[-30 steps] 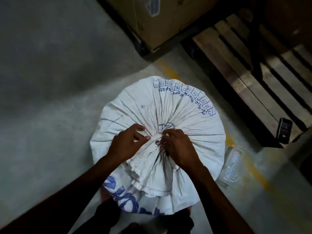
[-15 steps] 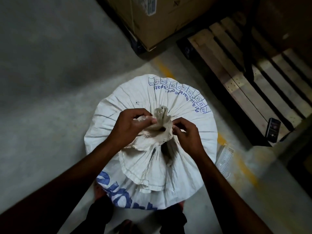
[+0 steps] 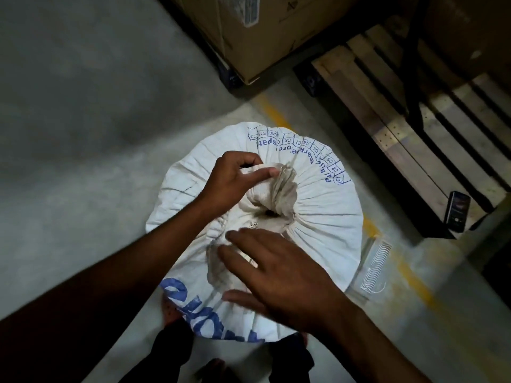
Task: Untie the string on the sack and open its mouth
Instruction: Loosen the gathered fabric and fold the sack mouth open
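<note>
A full white woven sack (image 3: 326, 228) with blue print stands upright on the concrete floor between my feet. Its gathered neck (image 3: 279, 194) is bunched and tilted away from me, with a small dark gap at its base. My left hand (image 3: 232, 181) pinches the top of that bunched cloth between thumb and fingers. My right hand (image 3: 282, 275) hovers with fingers spread over the near folds of the sack, holding nothing. I cannot make out a string clearly.
A wooden pallet (image 3: 409, 120) lies to the right with a black phone (image 3: 457, 211) on its near corner. A cardboard box (image 3: 257, 31) stands beyond the sack. A clear plastic piece (image 3: 373, 269) lies on the floor by the sack's right side.
My left hand lifted the gathered neck up and pushed it away from me. My right hand let go of the neck and drew back toward me, fingers spreading.
</note>
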A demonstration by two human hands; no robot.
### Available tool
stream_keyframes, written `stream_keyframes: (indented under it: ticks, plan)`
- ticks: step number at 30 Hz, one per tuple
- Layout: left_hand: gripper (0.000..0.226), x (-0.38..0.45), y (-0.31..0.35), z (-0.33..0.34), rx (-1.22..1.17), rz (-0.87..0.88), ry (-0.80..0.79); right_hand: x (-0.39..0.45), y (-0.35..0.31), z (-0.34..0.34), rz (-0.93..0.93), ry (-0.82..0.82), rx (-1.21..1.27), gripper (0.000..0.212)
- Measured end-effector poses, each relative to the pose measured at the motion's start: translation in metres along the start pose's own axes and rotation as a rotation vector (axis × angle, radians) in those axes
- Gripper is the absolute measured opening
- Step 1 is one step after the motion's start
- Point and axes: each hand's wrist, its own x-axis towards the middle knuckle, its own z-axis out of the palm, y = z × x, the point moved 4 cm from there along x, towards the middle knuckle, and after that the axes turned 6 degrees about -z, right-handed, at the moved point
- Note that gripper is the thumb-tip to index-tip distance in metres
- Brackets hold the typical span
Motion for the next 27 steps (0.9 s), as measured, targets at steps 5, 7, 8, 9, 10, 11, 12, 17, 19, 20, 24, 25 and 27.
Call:
stream_keyframes:
  ticks: [5, 7, 8, 9, 10, 11, 12, 17, 19, 20, 24, 25, 27]
  plan:
    - [0.048, 0.015, -0.004, -0.015, 0.107, 0.056, -0.03, 0.003, 0.024, 0.027, -0.07, -0.158, -0.223, 0.053]
    - [0.05, 0.022, -0.005, -0.022, 0.209, 0.096, -0.039, 0.0, 0.033, 0.021, -0.106, -0.232, -0.229, 0.053]
    - [0.051, 0.025, -0.006, -0.026, 0.269, 0.112, -0.037, -0.003, 0.038, 0.018, -0.121, -0.278, -0.22, 0.052]
    - [0.051, 0.029, -0.007, -0.029, 0.33, 0.13, -0.026, -0.007, 0.044, 0.015, -0.132, -0.338, -0.206, 0.051]
    - [0.051, 0.031, -0.007, -0.031, 0.384, 0.148, -0.005, -0.012, 0.05, 0.012, -0.138, -0.414, -0.198, 0.049]
    - [0.052, 0.034, -0.006, -0.033, 0.435, 0.16, 0.027, -0.019, 0.058, 0.009, -0.146, -0.496, -0.201, 0.045]
    - [0.053, 0.036, -0.006, -0.033, 0.487, 0.162, 0.066, -0.025, 0.065, 0.005, -0.155, -0.572, -0.209, 0.04]
    - [0.057, 0.014, 0.008, -0.027, 0.773, 0.31, 0.352, -0.033, 0.095, -0.006, -0.127, -0.74, -0.222, 0.032]
    - [0.058, -0.005, 0.01, -0.02, 0.792, 0.393, 0.414, -0.034, 0.105, -0.003, -0.098, -0.78, -0.201, 0.035]
    - [0.056, -0.016, 0.009, -0.016, 0.774, 0.435, 0.42, -0.034, 0.11, 0.0, -0.08, -0.801, -0.175, 0.038]
    - [0.043, -0.06, -0.001, -0.007, 0.739, 0.555, 0.389, -0.034, 0.126, 0.011, -0.007, -0.895, -0.057, 0.046]
    - [0.039, -0.067, -0.005, -0.007, 0.745, 0.562, 0.391, -0.034, 0.128, 0.012, 0.024, -0.922, -0.016, 0.047]
    - [0.029, -0.074, -0.014, -0.008, 0.787, 0.521, 0.378, -0.035, 0.132, 0.015, 0.074, -0.949, 0.056, 0.052]
